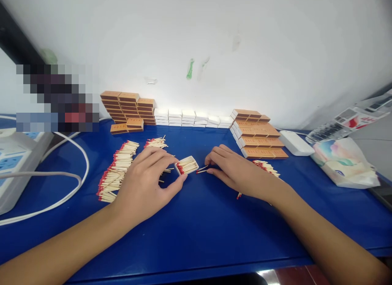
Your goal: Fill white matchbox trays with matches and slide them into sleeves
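Between thumb and fingers, my left hand (150, 177) grips a small white matchbox tray (196, 159) that holds a layer of red-tipped matches (187, 165). Just right of the tray, my right hand (232, 168) pinches a couple of matchsticks (202, 170), their red heads toward the tray. A long row of loose matches (118, 170) lies left of my left hand. Another heap of matches (155, 142) sits behind it, partly hidden by the fingers. More matches (266, 167) show behind my right forearm, which covers some of them.
Orange matchboxes (128, 107) are stacked at the back left, with more orange matchboxes (260, 136) at the right. White trays (190, 117) line the wall between them. A power strip (21, 166) with white cables stands left. A white box (296, 143) and a tissue pack (344, 162) lie right.
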A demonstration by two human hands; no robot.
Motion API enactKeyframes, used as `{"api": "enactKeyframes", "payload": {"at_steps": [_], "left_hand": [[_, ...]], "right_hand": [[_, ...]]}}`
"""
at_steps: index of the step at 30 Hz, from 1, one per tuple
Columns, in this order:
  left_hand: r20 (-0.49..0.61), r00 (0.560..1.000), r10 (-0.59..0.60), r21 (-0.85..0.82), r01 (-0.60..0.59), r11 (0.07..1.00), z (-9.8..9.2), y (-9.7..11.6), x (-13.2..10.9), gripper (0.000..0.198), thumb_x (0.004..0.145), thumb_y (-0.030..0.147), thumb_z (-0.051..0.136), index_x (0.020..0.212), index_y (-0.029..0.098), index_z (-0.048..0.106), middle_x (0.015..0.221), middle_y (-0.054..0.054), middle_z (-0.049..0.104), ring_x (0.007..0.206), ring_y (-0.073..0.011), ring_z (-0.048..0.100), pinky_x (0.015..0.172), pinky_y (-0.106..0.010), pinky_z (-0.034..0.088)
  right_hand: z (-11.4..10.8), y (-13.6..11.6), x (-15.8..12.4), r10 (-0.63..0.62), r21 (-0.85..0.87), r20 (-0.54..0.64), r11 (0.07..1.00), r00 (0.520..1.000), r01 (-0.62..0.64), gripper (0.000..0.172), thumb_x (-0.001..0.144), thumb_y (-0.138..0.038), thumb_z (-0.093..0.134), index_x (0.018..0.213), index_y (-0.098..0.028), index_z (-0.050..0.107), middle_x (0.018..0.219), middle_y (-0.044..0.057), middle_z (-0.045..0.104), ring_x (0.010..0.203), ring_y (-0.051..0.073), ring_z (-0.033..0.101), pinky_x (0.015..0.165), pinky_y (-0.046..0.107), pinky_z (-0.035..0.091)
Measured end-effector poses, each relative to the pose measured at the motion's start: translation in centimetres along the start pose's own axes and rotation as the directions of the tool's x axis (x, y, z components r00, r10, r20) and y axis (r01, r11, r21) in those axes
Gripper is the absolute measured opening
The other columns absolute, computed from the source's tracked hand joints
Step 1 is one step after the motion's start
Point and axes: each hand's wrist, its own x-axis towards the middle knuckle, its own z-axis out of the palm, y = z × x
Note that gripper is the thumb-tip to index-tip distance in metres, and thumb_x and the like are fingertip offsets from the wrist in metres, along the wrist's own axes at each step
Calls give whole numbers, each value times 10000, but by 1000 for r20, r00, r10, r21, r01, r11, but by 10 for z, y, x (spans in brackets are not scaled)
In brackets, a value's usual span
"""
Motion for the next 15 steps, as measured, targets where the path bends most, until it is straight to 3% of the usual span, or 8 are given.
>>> {"api": "enactKeyframes", "payload": {"at_steps": [7,11,15], "left_hand": [[19,1000,-3,11,3,1000,1,-2,-1,128,987,293,763,1059,188,750,1058,-68,800,1057,-274,706,1039,-498,575],[32,999,-10,23,10,1000,2,-3,-1,106,993,294,749,1039,199,755,1061,-69,799,1080,-288,705,1016,-506,587],[84,996,35,-9,-34,999,4,0,-2,115,985,264,750,1079,197,744,1078,-64,802,1115,-287,699,1031,-500,594]], "right_hand": [[2,1,0,-2,-17,10,1000,1000,2,252,1156,-271,442,947,-228,577,1012,92,640,935,266,549,898,447,469],[-3,3,-3,20,-11,-64,1000,998,-21,214,1151,-269,456,985,-224,583,1048,106,647,948,277,543,857,437,473],[-10,-10,-2,23,54,-144,998,989,-15,150,1151,-270,482,1050,-224,582,1075,100,652,995,270,572,874,418,490]]}}
